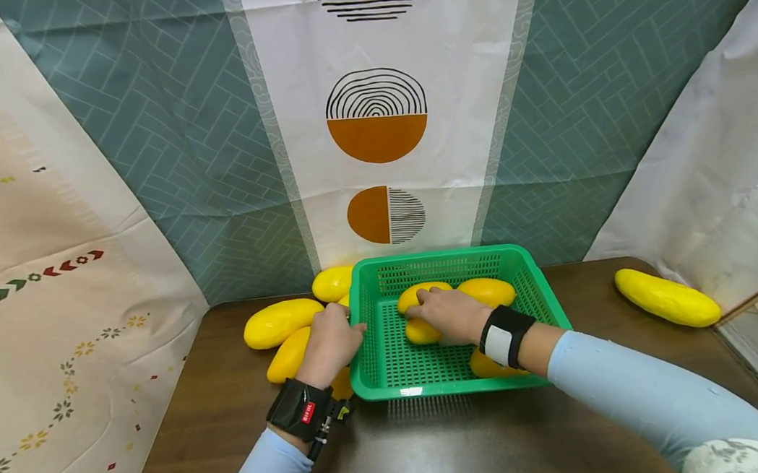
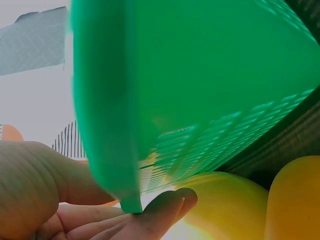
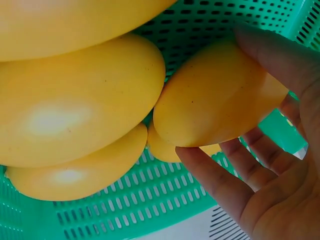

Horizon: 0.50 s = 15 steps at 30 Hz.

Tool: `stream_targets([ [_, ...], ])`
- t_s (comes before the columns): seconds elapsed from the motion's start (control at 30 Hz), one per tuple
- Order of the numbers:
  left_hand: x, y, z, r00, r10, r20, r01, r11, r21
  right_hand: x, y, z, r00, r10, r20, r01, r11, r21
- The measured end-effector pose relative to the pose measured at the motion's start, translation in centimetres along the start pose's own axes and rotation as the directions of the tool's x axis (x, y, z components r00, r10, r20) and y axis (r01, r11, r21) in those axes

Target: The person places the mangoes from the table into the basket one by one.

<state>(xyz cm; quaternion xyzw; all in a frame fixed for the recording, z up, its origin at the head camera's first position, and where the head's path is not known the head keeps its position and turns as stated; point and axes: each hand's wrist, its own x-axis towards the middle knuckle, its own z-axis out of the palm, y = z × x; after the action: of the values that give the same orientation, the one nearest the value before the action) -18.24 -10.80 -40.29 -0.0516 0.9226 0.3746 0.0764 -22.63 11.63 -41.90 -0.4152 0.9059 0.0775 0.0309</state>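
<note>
Left hand [image 1: 333,344]: clamped on the left rim of the green basket [image 1: 432,255], the rim caught between thumb and fingers.
Right hand [image 1: 452,315]: inside the basket, thumb on one side and fingers on the other of a yellow fruit [image 3: 215,95], pinching it; well apart from the left hand.
Pinched fruit: within the basket, left of its middle, just beside other fruits; whether it is raised off the basket floor, I cannot tell.
Wrists: a black band with a red tag [image 1: 295,409] on the left, a black band with a white patch [image 1: 507,336] on the right.
Sleeves: pale blue sleeves [image 1: 649,386] on both arms.
Basket: slotted, upright, at the middle of the far edge of the brown desk [image 1: 528,437].
Other fruits in the basket: one by the far wall [image 1: 424,291], partly behind the right hand; one to its right [image 1: 487,292]; one by the near wall [image 1: 491,364], half hidden by the right arm.
Left of the basket: a cluster of yellow fruits [image 1: 283,322] towards the desk's far left corner, some partly covered by the left hand and the basket.
Right of the basket: one long yellow fruit [image 1: 667,298], well apart, near the desk's far right corner.
Beyond the far edge: a hanging cloth [image 1: 217,152] of teal panels and a white band with orange and black circles.
Sides: a cream patterned cloth [image 1: 78,320] at the left edge, a whitish cloth [image 1: 733,164] at the right.
</note>
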Motion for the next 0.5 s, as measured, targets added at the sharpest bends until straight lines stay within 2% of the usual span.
stream_targets([
  [0.27,0.0,0.2,0.1,1.0,-0.015,0.0,0.015,1.0,0.003,0.1,0.0,1.0,0.999,-0.039,-0.014,0.038,0.998,-0.051],
  [0.5,-0.1,0.1,0.2,1.0,-0.024,-0.006,0.024,1.0,-0.002,-0.2,-0.1,1.0,0.999,-0.046,-0.019,0.044,0.995,-0.086],
])
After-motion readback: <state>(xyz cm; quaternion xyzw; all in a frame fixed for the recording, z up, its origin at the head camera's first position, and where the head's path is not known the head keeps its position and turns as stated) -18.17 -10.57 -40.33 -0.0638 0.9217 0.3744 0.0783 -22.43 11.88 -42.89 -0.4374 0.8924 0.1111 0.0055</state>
